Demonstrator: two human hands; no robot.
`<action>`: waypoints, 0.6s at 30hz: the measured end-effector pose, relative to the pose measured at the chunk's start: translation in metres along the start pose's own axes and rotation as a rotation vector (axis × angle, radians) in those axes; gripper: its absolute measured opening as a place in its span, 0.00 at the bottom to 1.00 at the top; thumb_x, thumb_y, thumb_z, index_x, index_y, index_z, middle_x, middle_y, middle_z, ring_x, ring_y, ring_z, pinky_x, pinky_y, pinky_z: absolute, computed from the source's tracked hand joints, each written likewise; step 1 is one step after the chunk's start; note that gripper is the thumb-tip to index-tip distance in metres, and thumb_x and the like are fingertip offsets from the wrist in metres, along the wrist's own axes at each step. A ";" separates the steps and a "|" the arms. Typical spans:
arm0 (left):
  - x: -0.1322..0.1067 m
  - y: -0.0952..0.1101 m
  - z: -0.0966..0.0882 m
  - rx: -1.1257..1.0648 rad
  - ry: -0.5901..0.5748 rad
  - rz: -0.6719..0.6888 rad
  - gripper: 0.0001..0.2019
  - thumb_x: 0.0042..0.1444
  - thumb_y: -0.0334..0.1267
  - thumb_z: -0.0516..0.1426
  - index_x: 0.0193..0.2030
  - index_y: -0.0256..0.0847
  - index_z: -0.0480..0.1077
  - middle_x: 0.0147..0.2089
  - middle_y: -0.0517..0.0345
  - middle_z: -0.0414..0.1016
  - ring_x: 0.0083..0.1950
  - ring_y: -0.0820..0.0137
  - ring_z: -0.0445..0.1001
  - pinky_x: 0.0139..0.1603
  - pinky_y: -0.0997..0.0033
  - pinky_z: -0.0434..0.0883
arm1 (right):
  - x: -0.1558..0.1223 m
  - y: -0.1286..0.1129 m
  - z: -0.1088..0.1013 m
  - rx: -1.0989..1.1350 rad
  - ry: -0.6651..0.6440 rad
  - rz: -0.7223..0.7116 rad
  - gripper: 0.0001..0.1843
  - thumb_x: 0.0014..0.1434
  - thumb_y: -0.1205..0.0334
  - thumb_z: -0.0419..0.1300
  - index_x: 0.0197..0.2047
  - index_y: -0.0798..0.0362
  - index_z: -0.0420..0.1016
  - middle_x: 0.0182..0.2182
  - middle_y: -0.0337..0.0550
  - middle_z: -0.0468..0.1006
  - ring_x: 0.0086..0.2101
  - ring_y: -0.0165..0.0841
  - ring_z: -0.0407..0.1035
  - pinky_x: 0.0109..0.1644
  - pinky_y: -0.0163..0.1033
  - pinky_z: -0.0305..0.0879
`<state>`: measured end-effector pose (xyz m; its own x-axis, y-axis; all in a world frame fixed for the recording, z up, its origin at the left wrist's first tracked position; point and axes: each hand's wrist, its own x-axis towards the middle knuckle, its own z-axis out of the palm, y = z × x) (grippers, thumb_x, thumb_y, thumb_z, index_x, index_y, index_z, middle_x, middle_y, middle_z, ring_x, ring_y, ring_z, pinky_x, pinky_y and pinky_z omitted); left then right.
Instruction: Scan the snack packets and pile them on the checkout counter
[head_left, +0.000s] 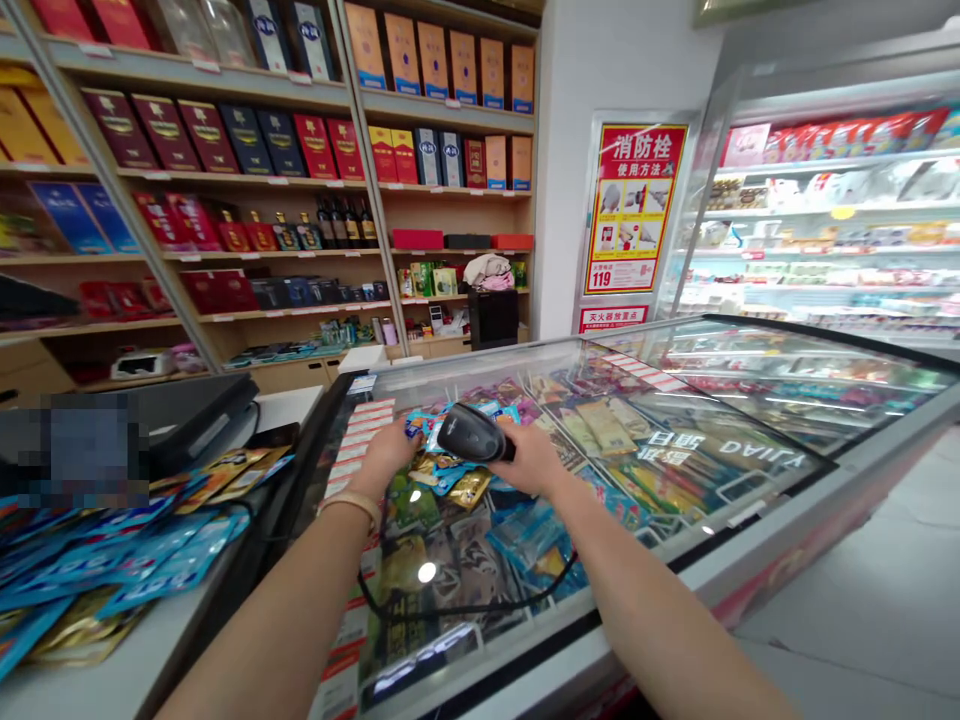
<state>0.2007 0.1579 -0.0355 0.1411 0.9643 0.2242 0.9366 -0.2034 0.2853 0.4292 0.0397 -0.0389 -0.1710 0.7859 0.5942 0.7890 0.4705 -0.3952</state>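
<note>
1. Here we are, both arms stretched out over the glass lid (675,480) of a chest freezer. Our right hand (534,462) has its fingers clamped around the grip of a black barcode scanner (471,433), its head angled down and to the left, its cable (450,608) looping back over the glass below our wrists.
2. Just left of those fingers, our left hand (390,452) pinches a blue snack packet (421,425), fingers together on it, a bracelet (351,503) on the wrist. The packet sits right under the scanner's nose, nearly touching.
3. To do this well, we judge we should keep the packet flat with its code facing the scanner window and hold both steady; glare off the glass could confuse the read.
4. Beneath our fingers, more packets (457,485) lie loose on the lid, frozen goods visible under it.
5. Left of our left hand, a counter (112,670) carries a heap of blue sachets (97,565).
6. Beyond our fingertips, wooden shelves (315,185) of boxed bottles, a red fire-hydrant poster (634,205), and an open chiller (825,230) to the right.
</note>
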 end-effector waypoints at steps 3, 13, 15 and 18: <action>-0.004 -0.003 0.000 0.004 0.010 -0.005 0.16 0.52 0.41 0.56 0.45 0.38 0.76 0.43 0.37 0.81 0.48 0.52 0.78 0.48 0.61 0.71 | 0.000 -0.001 0.001 0.006 -0.008 -0.016 0.13 0.49 0.60 0.64 0.40 0.50 0.77 0.34 0.42 0.80 0.35 0.37 0.74 0.37 0.35 0.63; -0.048 -0.030 -0.037 -0.273 0.143 -0.092 0.08 0.43 0.41 0.58 0.19 0.42 0.67 0.21 0.50 0.74 0.35 0.55 0.78 0.40 0.59 0.73 | -0.001 -0.009 0.000 0.016 -0.017 -0.035 0.15 0.50 0.60 0.64 0.43 0.50 0.77 0.38 0.46 0.82 0.38 0.40 0.75 0.40 0.38 0.66; -0.066 -0.029 -0.039 -0.457 0.157 -0.125 0.09 0.45 0.44 0.58 0.24 0.40 0.71 0.23 0.52 0.76 0.33 0.59 0.78 0.38 0.60 0.74 | -0.002 -0.011 -0.001 0.037 -0.014 -0.048 0.15 0.50 0.60 0.64 0.43 0.51 0.77 0.38 0.46 0.82 0.39 0.40 0.75 0.41 0.38 0.66; -0.094 -0.022 -0.042 -1.027 0.162 -0.269 0.14 0.40 0.45 0.63 0.31 0.38 0.74 0.31 0.51 0.79 0.34 0.63 0.78 0.39 0.60 0.75 | -0.002 -0.013 -0.001 0.065 -0.009 -0.076 0.13 0.49 0.61 0.64 0.40 0.52 0.77 0.37 0.46 0.81 0.38 0.40 0.74 0.41 0.38 0.65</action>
<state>0.1539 0.0649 -0.0235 -0.1451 0.9800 0.1365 0.2020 -0.1057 0.9737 0.4194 0.0314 -0.0345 -0.2344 0.7507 0.6177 0.7339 0.5533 -0.3941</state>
